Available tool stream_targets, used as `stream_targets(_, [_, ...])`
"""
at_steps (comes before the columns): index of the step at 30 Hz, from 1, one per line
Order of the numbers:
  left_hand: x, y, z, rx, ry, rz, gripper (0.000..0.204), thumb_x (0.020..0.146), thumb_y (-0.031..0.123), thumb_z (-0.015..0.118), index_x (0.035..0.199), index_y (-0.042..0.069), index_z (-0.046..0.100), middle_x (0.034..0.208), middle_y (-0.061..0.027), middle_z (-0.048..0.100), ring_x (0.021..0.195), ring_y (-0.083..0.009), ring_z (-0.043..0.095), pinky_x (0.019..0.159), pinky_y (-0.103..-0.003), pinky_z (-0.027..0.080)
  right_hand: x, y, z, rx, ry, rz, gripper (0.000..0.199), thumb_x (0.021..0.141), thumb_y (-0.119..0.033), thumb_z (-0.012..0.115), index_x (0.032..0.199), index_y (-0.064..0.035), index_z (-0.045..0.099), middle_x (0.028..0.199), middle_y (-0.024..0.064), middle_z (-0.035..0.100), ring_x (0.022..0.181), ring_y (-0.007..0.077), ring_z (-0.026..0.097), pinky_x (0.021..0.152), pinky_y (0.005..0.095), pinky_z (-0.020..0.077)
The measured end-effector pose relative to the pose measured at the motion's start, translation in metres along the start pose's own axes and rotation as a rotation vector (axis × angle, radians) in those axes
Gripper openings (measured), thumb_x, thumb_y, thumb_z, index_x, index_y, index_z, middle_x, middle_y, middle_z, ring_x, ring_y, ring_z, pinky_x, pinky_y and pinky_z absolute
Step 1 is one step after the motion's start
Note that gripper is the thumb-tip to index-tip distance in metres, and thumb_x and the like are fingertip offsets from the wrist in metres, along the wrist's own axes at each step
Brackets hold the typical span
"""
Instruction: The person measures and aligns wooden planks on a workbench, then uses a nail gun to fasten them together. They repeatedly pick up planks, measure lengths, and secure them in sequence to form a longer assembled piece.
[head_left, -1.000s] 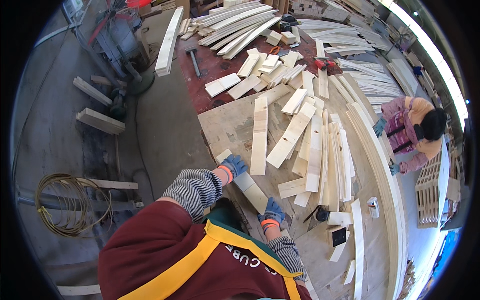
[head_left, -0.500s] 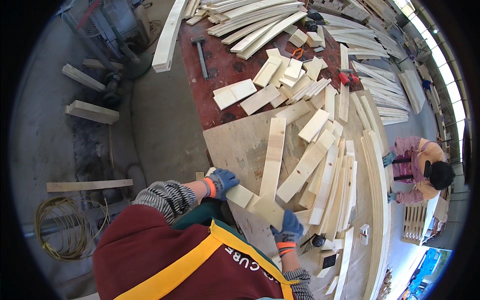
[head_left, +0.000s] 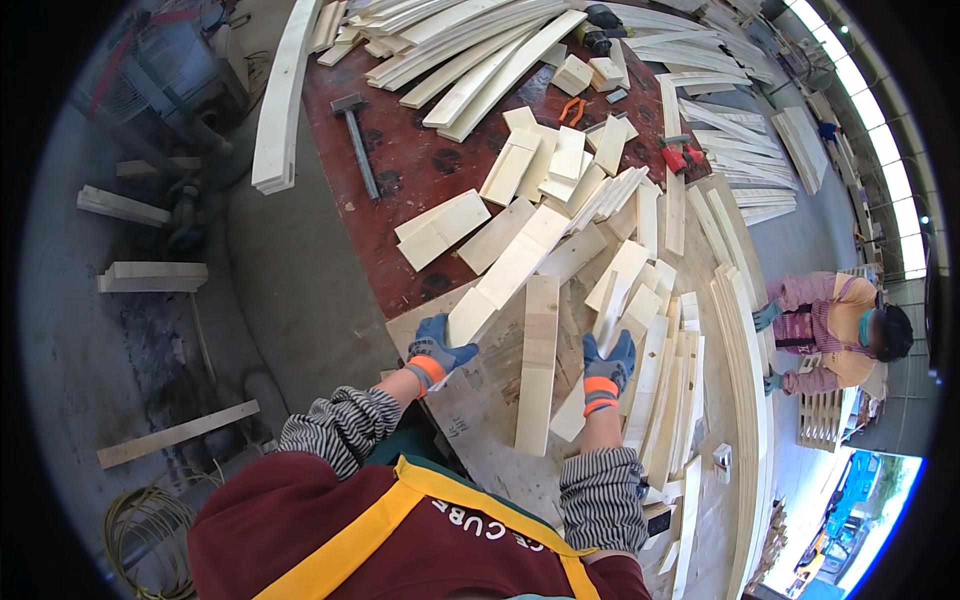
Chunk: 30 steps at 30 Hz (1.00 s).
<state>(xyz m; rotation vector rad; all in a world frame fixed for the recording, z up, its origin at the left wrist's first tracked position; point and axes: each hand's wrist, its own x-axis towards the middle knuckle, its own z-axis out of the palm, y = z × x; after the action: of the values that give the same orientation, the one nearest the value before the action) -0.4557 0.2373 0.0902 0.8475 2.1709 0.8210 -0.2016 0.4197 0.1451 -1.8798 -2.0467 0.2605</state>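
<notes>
My left hand (head_left: 440, 348) grips the near end of a pale wooden board (head_left: 500, 285), thumb on one side and fingers on the other. That board slants away to the right, its far end over the pile of short boards. My right hand (head_left: 610, 365) is closed round the near end of a short wooden piece (head_left: 620, 288) at the right of the pile. Between my hands a longer plank (head_left: 538, 365) lies on the plywood tabletop (head_left: 480, 400). Both hands wear blue-grey gloves with orange cuffs. The fingertips under the wood are hidden.
A hammer (head_left: 357, 145), orange-handled pliers (head_left: 573, 110) and a red tool (head_left: 682, 155) lie on the dark red tabletop (head_left: 350, 205). Long strips (head_left: 740, 400) run along the right edge. A co-worker (head_left: 840, 330) stands beyond them. Curved slats (head_left: 470, 50) are stacked at the back.
Both hands have reached forward from near my body. The board held between them now points away, in my left hand only. My right hand has moved to another wooden piece.
</notes>
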Motion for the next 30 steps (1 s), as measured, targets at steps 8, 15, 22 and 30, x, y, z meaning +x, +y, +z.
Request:
stream_targets(8, [0.04,0.002,0.017,-0.355,-0.039,0.061,0.073,0.072,0.032,0.082,0.127,-0.003,0.049,0.112,-0.0158,0.063,0.101,-0.0249,0.061,0.089,-0.038,0.049,-0.047,-0.057,0.054,0.351,-0.288,-0.065,0.063,0.085,-0.032,0.068,0.136,-0.003,0.047,0.129,0.0236,0.054,0.114,0.0376,0.055,0.096,0.0427,0.0457])
stream_targets(15, [0.097,-0.008,-0.018,-0.497,0.095,-0.048,0.073,0.073,0.034,0.082,0.127,-0.003,0.051,0.115,-0.0141,0.063,0.1,-0.0228,0.06,0.087,-0.035,0.049,-0.072,-0.046,0.075,0.497,-0.504,0.264,0.059,0.084,-0.026,0.068,0.135,-0.0041,0.048,0.104,0.0168,0.065,0.089,0.0267,0.063,0.081,0.0383,0.0509])
stream_targets(22, [0.096,-0.003,-0.006,-0.665,-0.159,-0.27,0.047,0.085,0.037,0.071,0.112,0.001,0.056,0.09,-0.007,0.061,0.078,-0.0175,0.059,0.069,-0.032,0.051,-0.013,-0.012,0.073,0.072,-0.27,0.401,0.079,0.08,-0.04,0.069,0.14,0.0007,0.04,0.14,0.0246,0.046,0.131,0.0395,0.041,0.108,0.0441,0.036])
stream_targets(30, [0.115,-0.002,-0.001,-0.423,-0.038,0.175,0.052,0.077,0.029,0.075,0.116,0.0,0.057,0.107,-0.0163,0.066,0.095,-0.0244,0.065,0.081,-0.036,0.052,0.023,0.003,0.093,0.84,-0.301,0.42,0.052,0.079,-0.017,0.078,0.123,0.0041,0.059,0.114,0.0129,0.067,0.101,0.0197,0.062,0.09,0.0316,0.0483])
